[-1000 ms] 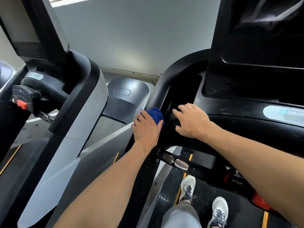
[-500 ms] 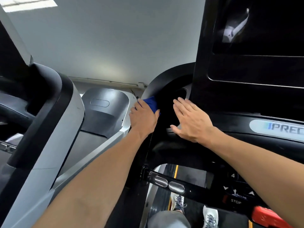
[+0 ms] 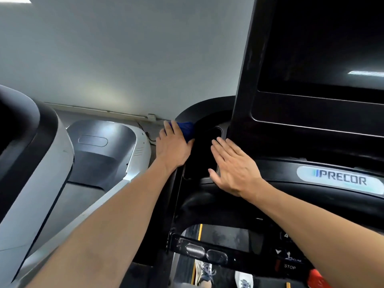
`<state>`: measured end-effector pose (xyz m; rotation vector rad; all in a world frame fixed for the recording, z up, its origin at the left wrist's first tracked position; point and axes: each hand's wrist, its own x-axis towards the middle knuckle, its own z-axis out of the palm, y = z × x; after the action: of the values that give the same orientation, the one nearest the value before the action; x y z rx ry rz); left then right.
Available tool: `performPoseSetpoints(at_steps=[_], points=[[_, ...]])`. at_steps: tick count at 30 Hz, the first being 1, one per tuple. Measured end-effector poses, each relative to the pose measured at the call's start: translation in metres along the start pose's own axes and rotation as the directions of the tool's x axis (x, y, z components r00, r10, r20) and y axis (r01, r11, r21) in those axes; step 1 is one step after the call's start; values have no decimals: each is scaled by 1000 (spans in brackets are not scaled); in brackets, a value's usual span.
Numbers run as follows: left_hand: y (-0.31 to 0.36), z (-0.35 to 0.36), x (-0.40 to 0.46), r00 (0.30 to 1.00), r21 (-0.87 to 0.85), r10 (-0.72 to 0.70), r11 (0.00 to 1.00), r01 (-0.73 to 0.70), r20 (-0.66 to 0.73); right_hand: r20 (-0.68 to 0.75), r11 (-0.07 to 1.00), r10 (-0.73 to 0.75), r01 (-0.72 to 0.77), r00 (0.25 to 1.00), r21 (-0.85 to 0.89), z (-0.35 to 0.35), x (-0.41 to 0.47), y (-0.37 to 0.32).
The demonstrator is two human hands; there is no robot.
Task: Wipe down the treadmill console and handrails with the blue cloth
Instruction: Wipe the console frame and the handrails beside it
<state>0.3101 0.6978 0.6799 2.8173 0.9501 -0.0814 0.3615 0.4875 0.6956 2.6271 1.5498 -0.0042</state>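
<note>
Left hand [image 3: 173, 145] presses the blue cloth [image 3: 186, 129] against the upper left edge of the treadmill console [image 3: 245, 129], fingers over the cloth; whether they curl around it cannot be told. Right hand [image 3: 233, 166] lies flat, fingers straight, on the console just beside the recessed pocket [image 3: 200, 154].

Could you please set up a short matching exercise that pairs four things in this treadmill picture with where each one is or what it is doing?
Things
1. blue cloth
2. right hand
3. PRECOR badge
4. STOP label

Places or states
A. low on the console, near the red part at the bottom right
B. lying flat, fingers straight, on the black console
C. under the left hand, at the console's upper left edge
D. on the console below the dark screen, to the right of the hands

Pairs: 1-C, 2-B, 3-D, 4-A
</note>
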Motion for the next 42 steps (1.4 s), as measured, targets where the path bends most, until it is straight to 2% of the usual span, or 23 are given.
performPoseSetpoints(at_steps=[3, 7, 12, 17, 21, 24, 28, 33, 37, 42], points=[[-9, 1, -15, 996, -15, 88, 996, -88, -3, -5, 999, 19, -20, 1000, -38, -5, -10, 2], [-29, 3, -57, 971, 54, 237, 971, -235, -42, 17, 997, 35, -33, 999, -72, -7, -15, 3], [-46, 9, -85, 958, 62, 284, 958, -282, -35, 21, 995, 38, -36, 999, -88, -6, -14, 2], [-31, 9, -47, 957, 61, 289, 956, -287, -32, -7, 998, 34, -34, 999, -61, -8, -14, 2], [-11, 2, 5, 954, 27, 300, 954, -300, -10, -106, 1000, 13, -15, 994, -14, -7, -15, 1], [6, -2, 37, 930, 43, 367, 929, -367, 14, -184, 1000, 14, -14, 983, 2, -8, -15, 1], [21, -9, 62, 882, 88, 467, 877, -472, 66, -218, 999, 31, -32, 975, 0, -7, -16, -2], [16, -8, 49, 902, 32, 431, 902, -431, -13, -211, 995, 93, -99, 973, -20, -7, -20, -2], [9, 1, 18, 928, 169, 346, 931, -323, -135, -211, 993, 108, -115, 971, -21, -6, -21, -3], [5, 6, 20, 910, 169, 398, 911, -377, -116, -189, 990, 134, -139, 973, -13, -8, -20, -4]])
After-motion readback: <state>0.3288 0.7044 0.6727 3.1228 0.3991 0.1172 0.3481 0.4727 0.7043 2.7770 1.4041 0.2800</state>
